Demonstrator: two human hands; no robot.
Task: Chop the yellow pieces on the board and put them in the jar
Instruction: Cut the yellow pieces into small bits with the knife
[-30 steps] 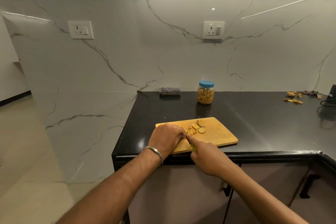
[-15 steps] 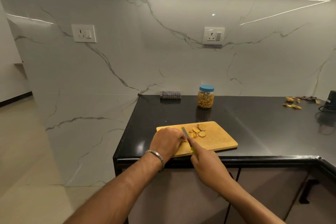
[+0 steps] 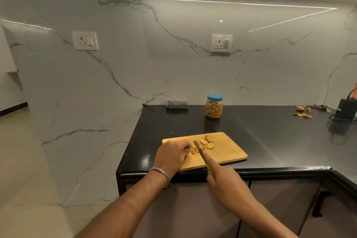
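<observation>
A wooden cutting board lies near the front edge of the black counter. Yellow pieces sit on its left-middle part, some sliced round, some cut small. My left hand rests on the board's left end, its curled fingers holding a small piece by the blade. My right hand grips a knife with a green handle, forefinger along its back, the blade angled over the small pieces. The clear jar with a blue lid stands shut behind the board, holding yellow bits.
A folded checked cloth lies at the back wall. Peel scraps are scattered at the far right beside a black device with a cable. The counter's left edge drops to the floor. Wall sockets sit above.
The knife blade has lifted off the pieces and shows more clearly. My right hand has drawn back slightly toward me. The camera has tilted up a little.
</observation>
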